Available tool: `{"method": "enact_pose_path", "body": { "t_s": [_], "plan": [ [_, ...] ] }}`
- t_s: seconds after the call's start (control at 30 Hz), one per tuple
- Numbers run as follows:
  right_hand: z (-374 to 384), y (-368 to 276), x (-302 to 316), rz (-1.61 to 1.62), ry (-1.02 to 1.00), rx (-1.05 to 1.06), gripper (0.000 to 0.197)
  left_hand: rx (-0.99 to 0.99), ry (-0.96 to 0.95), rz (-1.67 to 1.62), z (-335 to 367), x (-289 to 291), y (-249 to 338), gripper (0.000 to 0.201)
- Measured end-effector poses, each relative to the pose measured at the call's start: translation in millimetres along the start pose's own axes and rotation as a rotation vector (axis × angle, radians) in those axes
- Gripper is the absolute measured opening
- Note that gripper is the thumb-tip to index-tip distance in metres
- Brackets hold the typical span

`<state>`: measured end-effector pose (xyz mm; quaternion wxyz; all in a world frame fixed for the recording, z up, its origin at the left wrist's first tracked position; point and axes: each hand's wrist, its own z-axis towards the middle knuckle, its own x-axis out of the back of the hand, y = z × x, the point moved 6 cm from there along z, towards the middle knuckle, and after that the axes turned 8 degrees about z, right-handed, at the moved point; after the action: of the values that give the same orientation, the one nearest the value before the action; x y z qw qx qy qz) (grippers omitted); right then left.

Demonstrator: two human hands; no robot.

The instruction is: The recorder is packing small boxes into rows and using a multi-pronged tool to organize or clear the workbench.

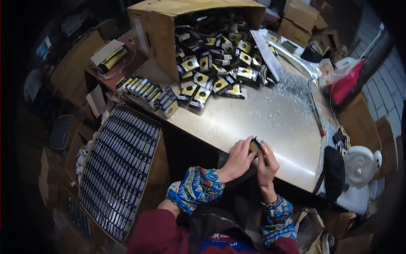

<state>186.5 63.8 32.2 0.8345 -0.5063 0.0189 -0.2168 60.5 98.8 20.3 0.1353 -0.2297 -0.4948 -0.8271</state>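
Note:
Just over the table's near edge, my left hand (237, 160) and my right hand (267, 164) hold one small black and yellow box (253, 146) between their fingers. Most of that box is covered by the fingers. Beyond my hands, a pile of similar small boxes (201, 79) spills from a large cardboard carton (154, 42) lying on its side. A row of these boxes (146, 91) stands lined up at the table's left edge. To my left, an open carton of packed boxes (118, 173) shows tight rows of dark ends.
Small shiny metal pieces (296, 91) lie heaped and scattered across the right of the metal tabletop (237, 120). A white fan (358, 166) stands at the right, near a black cloth-like object (334, 175). More cardboard boxes (298, 23) are stacked behind.

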Motion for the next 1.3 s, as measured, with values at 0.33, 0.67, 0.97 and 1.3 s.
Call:
{"method": "enact_pose_path", "body": {
  "t_s": [0.33, 0.67, 0.97, 1.3],
  "plan": [
    [82.8, 60.6, -55.8, -0.686, -0.468, 0.388, 0.035, -0.181, 0.424, 1.187, 64.6, 159.1, -76.5, 0.031],
    [166.6, 146.0, 13.3, -0.932, -0.486, 0.153, 0.049, 0.357, -0.255, 1.021, 160.9, 109.8, -143.2, 0.044],
    [165.4, 155.9, 120.2, -0.914, -0.402, -0.24, 0.057, 0.266, -0.199, 0.025, 130.3, 92.5, -71.6, 0.073],
    [134.4, 134.7, 55.9, -0.803, -0.542, -0.044, 0.06, 0.144, -0.519, 0.447, 71.3, 47.3, -57.8, 0.078]
  ]
}}
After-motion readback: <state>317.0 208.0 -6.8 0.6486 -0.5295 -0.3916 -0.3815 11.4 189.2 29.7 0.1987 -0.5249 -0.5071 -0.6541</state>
